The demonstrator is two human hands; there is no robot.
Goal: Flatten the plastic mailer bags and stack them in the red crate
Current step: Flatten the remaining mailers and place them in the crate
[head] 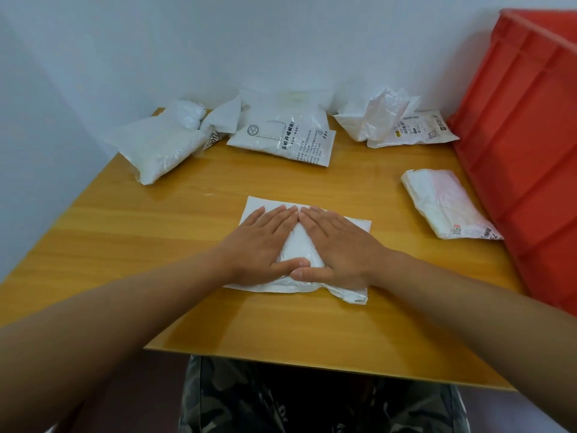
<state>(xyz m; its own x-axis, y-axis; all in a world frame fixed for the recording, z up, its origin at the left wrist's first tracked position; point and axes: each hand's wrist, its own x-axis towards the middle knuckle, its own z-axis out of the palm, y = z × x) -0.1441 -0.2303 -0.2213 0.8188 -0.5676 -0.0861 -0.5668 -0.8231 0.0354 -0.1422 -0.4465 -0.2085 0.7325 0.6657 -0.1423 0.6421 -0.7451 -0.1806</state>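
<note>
Little legible print. The small folded white mailer (215,132) at the back left shows the digits "3017" along its near edge. The flat white mailer (282,137) at the back centre carries a round logo of small circles, an outlined rectangle, a bold line of Chinese characters and smaller lines under it, too blurred to read. The mailer (415,128) at the back right and the folded mailer (446,204) beside the red crate bear shipping labels, unreadable.
</note>
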